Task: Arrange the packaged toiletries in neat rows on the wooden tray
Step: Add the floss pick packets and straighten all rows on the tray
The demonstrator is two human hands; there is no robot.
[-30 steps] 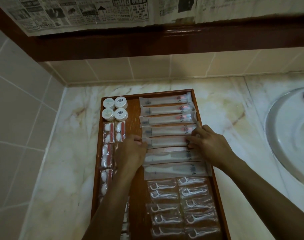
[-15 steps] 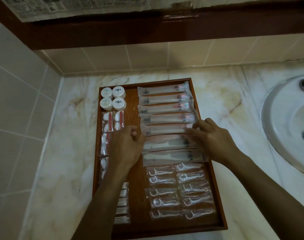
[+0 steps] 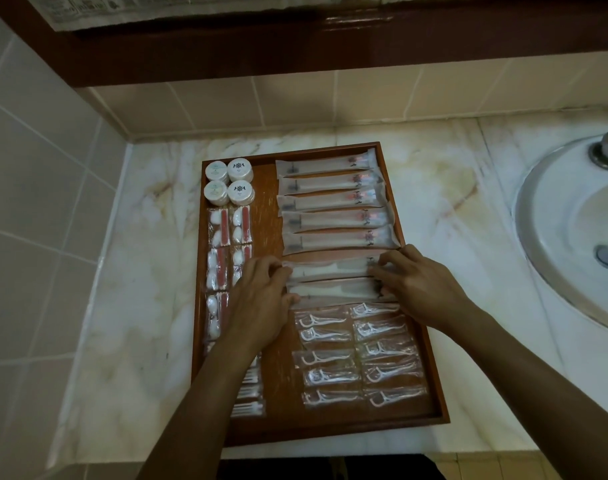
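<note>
A wooden tray point(image 3: 266, 237) lies on the marble counter. Several long toothbrush packets point(image 3: 333, 202) lie in a column on its right half. My left hand point(image 3: 261, 303) pinches the left end of one of the nearer toothbrush packets point(image 3: 330, 270), and my right hand point(image 3: 417, 285) pinches its right end, also touching the packet below. Floss pick packets point(image 3: 358, 355) sit in two columns nearer to me. Round white jars point(image 3: 230, 181) stand at the far left corner, with cotton packets point(image 3: 226, 226) in rows below them. My left forearm hides part of the left column.
A white sink point(image 3: 572, 237) with a metal tap point(image 3: 607, 150) is set in the counter on the right. Tiled walls stand at the left and behind. Bare marble counter point(image 3: 140, 271) lies left of the tray. Small swab packets point(image 3: 249, 400) show by my left forearm.
Both hands have moved one row nearer to me along the toothbrush packets. The view has tilted down, so the tray's near edge shows now.
</note>
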